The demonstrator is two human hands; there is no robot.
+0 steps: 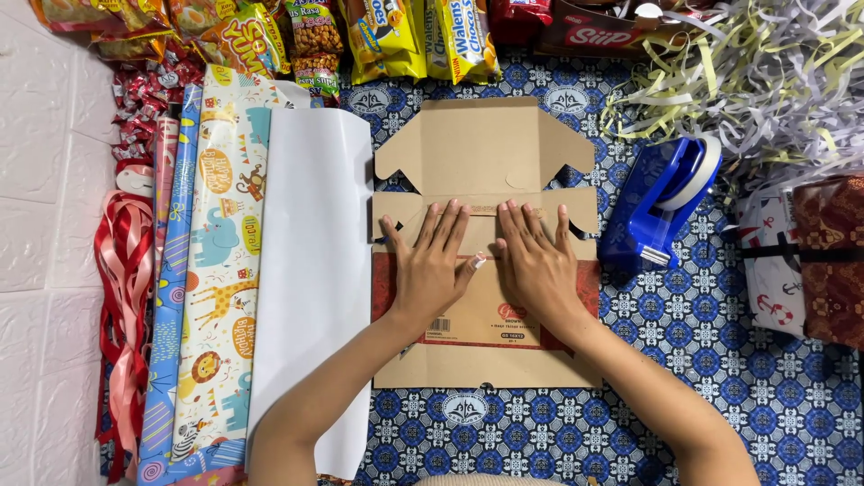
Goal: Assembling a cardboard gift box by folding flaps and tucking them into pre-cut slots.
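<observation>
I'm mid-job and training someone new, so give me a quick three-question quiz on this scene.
1. True or false: both hands press flat on the cardboard box.
2. Which side of the box is the blue tape dispenser on? A) left B) right
3. What lies directly left of the box?

Key: 1 true, left hand and right hand. 2 B. 3 the white sheet of wrapping paper.

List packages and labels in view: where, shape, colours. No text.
Snack packets: row along top edge, yellow, orange, green.
Red pouch: top, right of packets.
Flat cardboard box: centre, brown, under left hand and right hand.
Barcode label: small, white, on box near left wrist.
</observation>
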